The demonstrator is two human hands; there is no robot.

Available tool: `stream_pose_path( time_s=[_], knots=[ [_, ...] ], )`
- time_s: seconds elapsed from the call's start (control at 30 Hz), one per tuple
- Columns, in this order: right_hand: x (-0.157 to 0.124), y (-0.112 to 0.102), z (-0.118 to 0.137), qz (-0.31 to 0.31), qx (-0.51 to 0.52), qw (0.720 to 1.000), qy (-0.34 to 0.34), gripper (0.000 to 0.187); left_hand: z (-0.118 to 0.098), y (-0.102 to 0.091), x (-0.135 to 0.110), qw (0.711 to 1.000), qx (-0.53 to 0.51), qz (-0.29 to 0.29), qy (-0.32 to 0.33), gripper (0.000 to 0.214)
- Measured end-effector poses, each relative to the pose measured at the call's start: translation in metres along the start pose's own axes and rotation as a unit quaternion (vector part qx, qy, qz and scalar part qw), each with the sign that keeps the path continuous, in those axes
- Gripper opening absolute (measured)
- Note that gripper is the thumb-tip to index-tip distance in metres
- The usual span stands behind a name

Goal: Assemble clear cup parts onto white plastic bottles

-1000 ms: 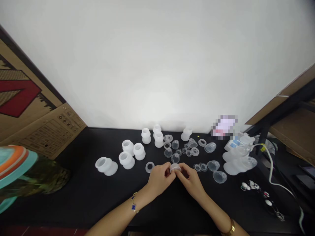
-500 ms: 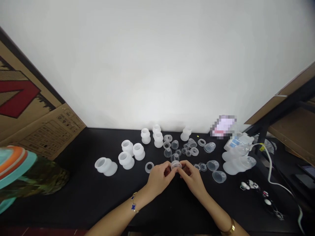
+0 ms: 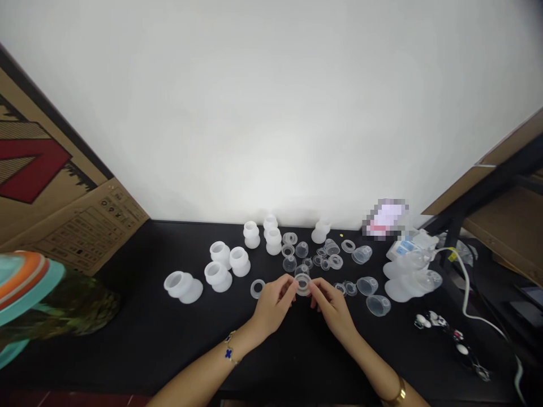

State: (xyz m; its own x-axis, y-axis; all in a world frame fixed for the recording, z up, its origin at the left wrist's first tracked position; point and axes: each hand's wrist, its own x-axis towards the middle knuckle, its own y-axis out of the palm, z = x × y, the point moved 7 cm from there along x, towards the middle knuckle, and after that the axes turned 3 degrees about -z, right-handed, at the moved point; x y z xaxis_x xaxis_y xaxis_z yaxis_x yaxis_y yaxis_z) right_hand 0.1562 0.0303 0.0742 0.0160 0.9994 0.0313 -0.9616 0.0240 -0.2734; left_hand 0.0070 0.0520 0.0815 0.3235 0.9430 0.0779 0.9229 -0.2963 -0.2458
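My left hand [image 3: 274, 302] and my right hand [image 3: 333, 305] hold a clear silicone ring [image 3: 302, 285] between their fingertips, one at each side, just above the black table [image 3: 106, 362]. Its round opening faces up toward me. Close beyond it stands a small clear cone [image 3: 302, 271]. A loose translucent ring [image 3: 257, 289] lies left of my left hand. Small clear parts [image 3: 322, 257] are scattered further back, with frosted white bell-shaped cups [image 3: 218, 276] to the left and clear funnel-shaped cups [image 3: 378, 305] to the right.
A white wall rises behind the table. Flattened cardboard [image 3: 72, 215] leans at the left, near a teal and orange object [image 3: 25, 282] on patterned fabric [image 3: 80, 305]. At the right lie larger translucent funnels [image 3: 399, 289], a white cable [image 3: 466, 294] and a pixelated item [image 3: 386, 219].
The ring has turned from edge-on to showing its round opening. My fingers have opened out and my hands sit slightly further apart.
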Motion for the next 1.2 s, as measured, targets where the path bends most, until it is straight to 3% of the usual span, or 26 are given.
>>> stream_pose_path(
  time_s=[0.23, 0.7, 1.2],
  knots=[
    [-0.001, 0.000, 0.003, 0.007, -0.001, 1.000, -0.012, 0.035, 0.004, 0.000, 0.001, 1.000, 0.003, 0.004, -0.011, 0.040],
    [-0.003, -0.001, 0.008, 0.003, -0.013, 1.000, -0.026, 0.029, 0.002, 0.001, 0.001, 0.999, 0.049, -0.004, 0.006, 0.025],
    [-0.005, 0.001, 0.014, 0.018, -0.041, 0.997, -0.055, 0.028, -0.004, -0.003, -0.001, 0.997, 0.078, -0.025, 0.015, 0.025]
  ],
)
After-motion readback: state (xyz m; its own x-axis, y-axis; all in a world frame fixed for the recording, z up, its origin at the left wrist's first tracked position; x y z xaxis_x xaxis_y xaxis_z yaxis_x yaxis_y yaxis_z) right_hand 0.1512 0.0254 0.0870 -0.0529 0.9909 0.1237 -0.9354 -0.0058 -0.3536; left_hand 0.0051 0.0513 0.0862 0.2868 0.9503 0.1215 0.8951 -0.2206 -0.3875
